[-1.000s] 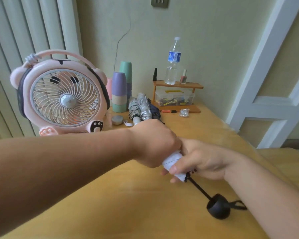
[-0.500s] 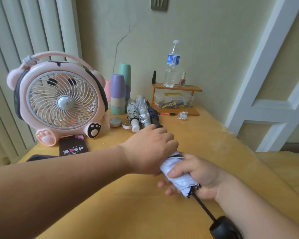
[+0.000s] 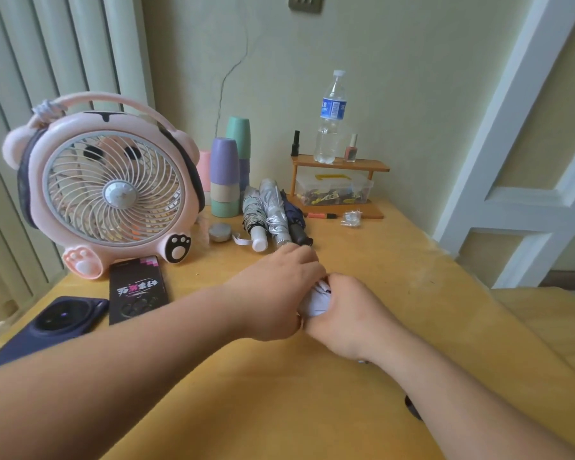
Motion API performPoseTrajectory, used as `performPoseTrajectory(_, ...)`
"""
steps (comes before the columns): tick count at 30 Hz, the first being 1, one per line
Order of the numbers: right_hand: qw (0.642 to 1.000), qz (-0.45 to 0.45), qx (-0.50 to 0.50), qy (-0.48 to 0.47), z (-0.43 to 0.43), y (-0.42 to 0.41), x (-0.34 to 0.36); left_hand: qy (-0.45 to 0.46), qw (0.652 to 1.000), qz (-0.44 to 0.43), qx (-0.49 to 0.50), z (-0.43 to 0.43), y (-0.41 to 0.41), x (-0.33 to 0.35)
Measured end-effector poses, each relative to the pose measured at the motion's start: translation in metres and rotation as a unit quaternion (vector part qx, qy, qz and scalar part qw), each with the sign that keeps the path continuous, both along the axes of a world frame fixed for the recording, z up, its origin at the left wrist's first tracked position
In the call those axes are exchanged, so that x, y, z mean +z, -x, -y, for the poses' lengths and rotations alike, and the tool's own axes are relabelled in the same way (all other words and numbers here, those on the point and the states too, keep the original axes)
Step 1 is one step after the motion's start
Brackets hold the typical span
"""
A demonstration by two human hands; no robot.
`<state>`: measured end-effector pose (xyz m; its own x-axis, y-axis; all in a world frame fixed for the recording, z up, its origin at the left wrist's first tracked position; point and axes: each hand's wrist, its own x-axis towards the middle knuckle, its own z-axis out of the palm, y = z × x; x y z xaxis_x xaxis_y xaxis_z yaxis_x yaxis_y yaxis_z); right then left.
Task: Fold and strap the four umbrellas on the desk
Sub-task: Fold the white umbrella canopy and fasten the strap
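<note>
White umbrella (image 3: 316,302) (one) in left hand (image 3: 279,293), right hand (image 3: 346,317), three more umbrellas (image 3: 273,210) behind

Single head-worn wide-angle view — looks forward and down across desk (image 3: 279,410) toward wall (image 3: 412,61), close in; edges seemingly distorted.

Facing pale yellow-green plaster wall (image 3: 412,78) carrying thin dark crack (image 3: 219,97). Hanging at left: pale ribbed vertical panels (image 3: 30,61). Framing right: white panelled door trim (image 3: 495,127). Spreading below: yellow wooden desk (image 3: 279,410), catching soft daylight.
</note>
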<state>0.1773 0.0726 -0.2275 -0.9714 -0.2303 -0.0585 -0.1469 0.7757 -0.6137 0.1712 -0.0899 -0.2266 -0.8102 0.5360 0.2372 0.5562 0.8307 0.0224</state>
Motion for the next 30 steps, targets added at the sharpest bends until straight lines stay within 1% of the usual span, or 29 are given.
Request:
performPoseTrajectory(1,1.0,-0.024,-0.007,-0.005,0.0,0.0,-0.001,-0.072,0.996,0.043,-0.003,0.006,-0.005,0.0)
performPoseTrajectory(2,0.999,-0.046,-0.016,-0.008,0.0,0.001,-0.001,-0.153,0.984,0.09,-0.007,0.011,-0.011,0.0)
performPoseTrajectory(3,0.997,-0.066,-0.027,-0.012,-0.001,0.003,-0.001,-0.239,0.962,0.13,-0.012,0.013,-0.017,-0.001)
performPoseTrajectory(4,0.995,-0.089,-0.037,-0.017,-0.001,0.006,0.001,-0.331,0.93,0.156,-0.017,0.014,-0.023,-0.003)
performPoseTrajectory(5,0.992,-0.113,-0.043,-0.023,-0.001,0.008,0.003,-0.427,0.889,0.164,-0.018,0.012,-0.026,-0.006)
performPoseTrajectory(6,0.989,-0.135,-0.046,-0.028,0.0,0.01,0.006,-0.512,0.845,0.158,-0.004,0.009,-0.027,-0.008)
performPoseTrajectory(7,0.987,-0.154,-0.047,-0.025,0.001,0.01,0.008,-0.574,0.806,0.14,0.029,0.006,-0.027,-0.01)
performPoseTrajectory(9,0.981,-0.188,-0.037,-0.018,0.005,0.009,0.011,-0.639,0.754,0.11,0.111,-0.001,-0.026,-0.008)
performPoseTrajectory(11,0.974,-0.223,-0.018,-0.044,0.009,0.008,0.01,-0.676,0.709,0.134,0.15,-0.005,-0.024,-0.006)
performPoseTrajectory(12,0.97,-0.236,-0.009,-0.058,0.011,0.007,0.009,-0.685,0.695,0.153,0.156,-0.008,-0.024,-0.006)
performPoseTrajectory(16,0.959,-0.274,0.003,-0.077,0.014,0.007,0.002,-0.676,0.688,0.178,0.196,-0.01,-0.025,-0.008)
performPoseTrajectory(18,0.957,-0.283,-0.002,-0.061,0.013,0.008,-0.001,-0.685,0.677,0.2,0.182,-0.009,-0.026,-0.012)
performPoseTrajectory(21,0.963,-0.267,-0.016,0.018,0.007,0.008,-0.001,-0.732,0.633,0.231,0.102,-0.01,-0.029,-0.015)
performPoseTrajectory(22,0.967,-0.247,-0.018,0.059,0.005,0.009,0.001,-0.741,0.624,0.237,0.077,-0.011,-0.031,-0.015)
performPoseTrajectory(23,0.97,-0.219,-0.008,0.108,0.002,0.009,0.003,-0.742,0.623,0.241,0.055,-0.013,-0.034,-0.015)
performPoseTrajectory(24,0.97,-0.184,0.011,0.16,0.0,0.009,0.006,-0.738,0.63,0.24,0.036,-0.015,-0.035,-0.014)
performPoseTrajectory(26,0.961,-0.105,0.067,0.248,-0.006,0.007,0.014,-0.716,0.659,0.228,0.008,-0.019,-0.037,-0.012)
performPoseTrajectory(28,0.946,-0.022,0.112,0.303,-0.012,0.007,0.02,-0.691,0.693,0.204,-0.004,-0.02,-0.037,-0.009)
performPoseTrajectory(30,0.93,0.064,0.141,0.334,-0.019,0.01,0.023,-0.665,0.726,0.179,0.0,-0.017,-0.037,-0.008)
